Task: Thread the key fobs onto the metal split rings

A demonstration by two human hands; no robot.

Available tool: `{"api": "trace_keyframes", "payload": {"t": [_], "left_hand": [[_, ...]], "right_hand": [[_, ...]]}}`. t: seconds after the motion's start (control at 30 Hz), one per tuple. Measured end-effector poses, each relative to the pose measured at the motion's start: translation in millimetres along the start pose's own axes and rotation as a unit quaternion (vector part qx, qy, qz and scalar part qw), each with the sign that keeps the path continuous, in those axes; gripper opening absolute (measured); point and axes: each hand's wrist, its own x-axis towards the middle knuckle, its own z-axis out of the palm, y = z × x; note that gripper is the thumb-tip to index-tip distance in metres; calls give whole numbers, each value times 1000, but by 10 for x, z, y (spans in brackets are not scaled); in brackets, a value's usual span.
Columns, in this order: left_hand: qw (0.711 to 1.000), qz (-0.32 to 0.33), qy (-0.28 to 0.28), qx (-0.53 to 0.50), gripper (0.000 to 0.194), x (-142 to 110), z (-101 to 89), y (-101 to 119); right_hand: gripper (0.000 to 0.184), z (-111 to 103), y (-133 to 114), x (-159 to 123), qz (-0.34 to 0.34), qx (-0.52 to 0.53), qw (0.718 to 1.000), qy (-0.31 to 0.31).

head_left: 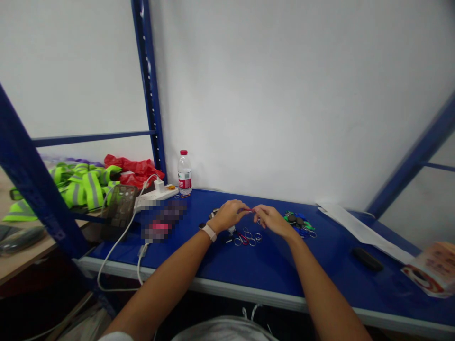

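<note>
Fingertips of my left hand (231, 214) and my right hand (269, 219) meet over the blue table, both closed in a pinch on a small, thin red piece (251, 210). Its exact kind is too small to make out, and the fingers hide its ends. Below them lie several metal split rings (252, 242) with a red clip-like piece (244, 239) among them. Small black-and-silver parts (229, 240) lie beside the rings, and more dark parts (213, 213) show behind my left hand. Right of my right hand is a pile of green, blue and black key rings (299, 222).
A water bottle (184, 173) and a white power strip (156, 195) stand at the back left. A phone-like item (164, 222), blurred out, has a white cable. On the right are a black case (367, 259), white paper (362, 232) and a printed box (432, 270). Blue posts (149, 85) frame the table.
</note>
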Motion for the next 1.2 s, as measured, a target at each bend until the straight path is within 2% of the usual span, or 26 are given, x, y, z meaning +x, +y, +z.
{"api": "trace_keyframes", "payload": {"t": [0.17,0.37,0.67,0.8,1.0,1.2], "left_hand": [[1000,-8,-12,-9,24,4,3,1],[998,-42,-14,-35,22,18,-24,24],[997,-52,-15,-57,23,23,-6,34],[999,-27,-11,-22,24,10,21,25],[996,54,4,67,31,-37,-2,59],[982,77,-17,173,32,-46,-19,122]], "right_hand": [[41,-16,-6,-14,-5,-56,998,15],[33,-22,9,-14,-26,-35,998,34],[31,-14,-24,-28,-50,-83,994,48],[32,-14,-2,-20,-57,-96,992,60],[31,-11,11,-20,-55,-85,993,56],[30,-4,20,-18,-61,-86,993,57]]}}
